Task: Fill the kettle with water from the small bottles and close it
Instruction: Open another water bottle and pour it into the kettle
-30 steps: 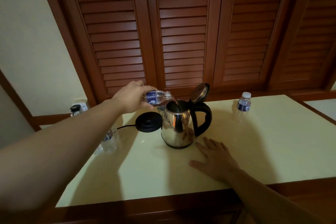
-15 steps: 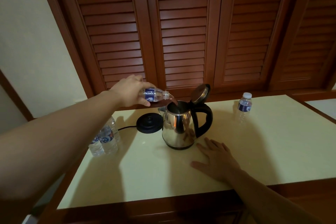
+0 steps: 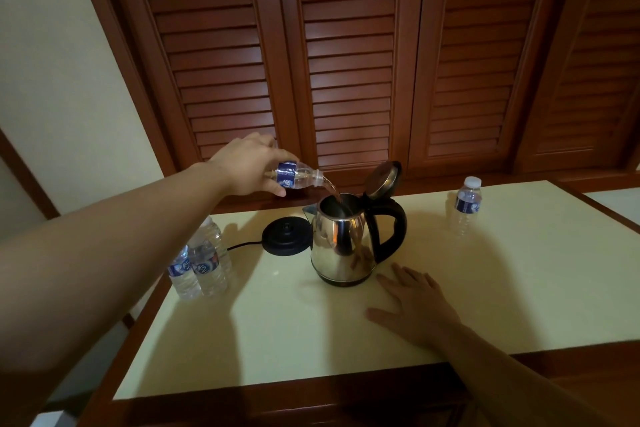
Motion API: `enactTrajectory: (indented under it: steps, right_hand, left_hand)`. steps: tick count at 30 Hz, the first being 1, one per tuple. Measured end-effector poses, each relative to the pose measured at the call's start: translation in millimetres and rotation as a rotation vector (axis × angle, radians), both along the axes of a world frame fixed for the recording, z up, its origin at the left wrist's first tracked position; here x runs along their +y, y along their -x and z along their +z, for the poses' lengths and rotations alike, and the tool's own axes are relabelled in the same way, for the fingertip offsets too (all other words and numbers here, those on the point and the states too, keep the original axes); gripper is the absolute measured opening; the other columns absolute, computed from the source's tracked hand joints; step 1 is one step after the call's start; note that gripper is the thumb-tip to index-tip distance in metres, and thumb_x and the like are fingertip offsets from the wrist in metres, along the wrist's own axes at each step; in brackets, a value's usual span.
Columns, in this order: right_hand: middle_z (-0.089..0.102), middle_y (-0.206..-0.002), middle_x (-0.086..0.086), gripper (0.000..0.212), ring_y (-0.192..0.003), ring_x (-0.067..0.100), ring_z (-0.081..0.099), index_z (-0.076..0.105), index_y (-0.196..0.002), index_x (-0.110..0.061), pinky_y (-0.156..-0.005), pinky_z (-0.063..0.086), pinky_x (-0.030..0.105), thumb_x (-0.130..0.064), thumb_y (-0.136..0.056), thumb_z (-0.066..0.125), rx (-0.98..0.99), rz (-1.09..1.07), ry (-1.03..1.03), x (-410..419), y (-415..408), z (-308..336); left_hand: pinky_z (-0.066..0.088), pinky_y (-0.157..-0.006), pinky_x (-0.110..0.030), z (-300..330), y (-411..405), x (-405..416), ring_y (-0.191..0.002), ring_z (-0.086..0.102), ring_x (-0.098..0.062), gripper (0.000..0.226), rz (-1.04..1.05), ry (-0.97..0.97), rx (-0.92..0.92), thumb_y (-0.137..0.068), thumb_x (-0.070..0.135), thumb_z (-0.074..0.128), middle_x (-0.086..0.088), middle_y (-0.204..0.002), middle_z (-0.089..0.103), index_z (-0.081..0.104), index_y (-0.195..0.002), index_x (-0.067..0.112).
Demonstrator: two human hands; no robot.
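from the head view, my left hand (image 3: pixel 247 163) grips a small clear plastic bottle with a blue label (image 3: pixel 298 177), tipped almost flat, its long axis running left to right with the neck over the mouth of the shiny steel kettle with a black handle (image 3: pixel 341 243). a thin stream falls from the neck into the opening. the kettle stands on the pale cream tabletop (image 3: pixel 277 340), its round lid (image 3: pixel 382 179) hinged up and back toward the handle side. my right hand (image 3: pixel 415 302) lies flat and relaxed on the tabletop just beside the kettle's base, the nearer hand to the lid. i judge it the one to close it. two full bottles (image 3: pixel 199 267) wait at the left, one capped bottle (image 3: pixel 467 206) at the right.
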State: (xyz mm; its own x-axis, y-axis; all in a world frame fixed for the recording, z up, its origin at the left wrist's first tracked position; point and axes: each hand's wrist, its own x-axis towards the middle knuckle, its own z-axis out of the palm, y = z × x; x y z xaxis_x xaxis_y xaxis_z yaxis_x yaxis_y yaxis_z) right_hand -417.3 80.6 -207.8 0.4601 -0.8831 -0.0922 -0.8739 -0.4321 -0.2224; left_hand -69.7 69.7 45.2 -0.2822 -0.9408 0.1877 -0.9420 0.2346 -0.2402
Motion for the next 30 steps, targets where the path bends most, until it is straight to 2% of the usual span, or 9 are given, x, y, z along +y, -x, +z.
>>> enactTrajectory:
  steps: [3,8,21,30]
  right_hand:
    - [-0.001,-0.173,-0.004,0.099,-0.158,0.019,0.000,0.010,-0.161,-0.046,-0.128,0.001,0.048,-0.098,-0.077,0.021,-0.004,0.002,0.011,-1,1,-1]
    - [0.000,-0.173,-0.005,0.099,-0.158,0.018,0.001,0.011,-0.161,-0.046,-0.128,0.001,0.046,-0.097,-0.078,0.022,-0.006,-0.002,0.015,0,0,0]
    - [0.003,-0.173,-0.005,0.098,-0.158,0.018,0.003,0.017,-0.161,-0.045,-0.128,0.001,0.045,-0.096,-0.078,0.028,-0.029,-0.012,0.015,0,0,1]
    - [0.002,-0.173,-0.005,0.100,-0.158,0.018,0.003,0.015,-0.161,-0.045,-0.128,0.002,0.045,-0.098,-0.076,0.025,-0.022,-0.007,0.015,-1,-1,0]
  left_hand:
    - [0.046,-0.091,-0.043,5,1,0,-0.113,0.046,-0.023,0.077,0.000,-0.002,-0.002,-0.082,0.063,0.076,0.003,-0.108,0.043,0.047,-0.151,0.044]
    - [0.045,-0.095,-0.045,11,4,0,-0.116,0.047,-0.023,0.075,0.001,-0.009,-0.018,-0.083,0.061,0.077,0.002,-0.112,0.049,0.047,-0.150,0.046]
    - [0.033,-0.085,-0.037,20,20,-6,-0.113,0.046,-0.022,0.073,-0.040,-0.054,-0.167,-0.085,0.060,0.076,0.003,-0.114,0.047,0.047,-0.150,0.045]
    - [0.039,-0.093,-0.041,25,46,-10,-0.114,0.044,-0.022,0.073,-0.079,-0.082,-0.320,-0.086,0.059,0.075,0.004,-0.113,0.044,0.046,-0.151,0.045]
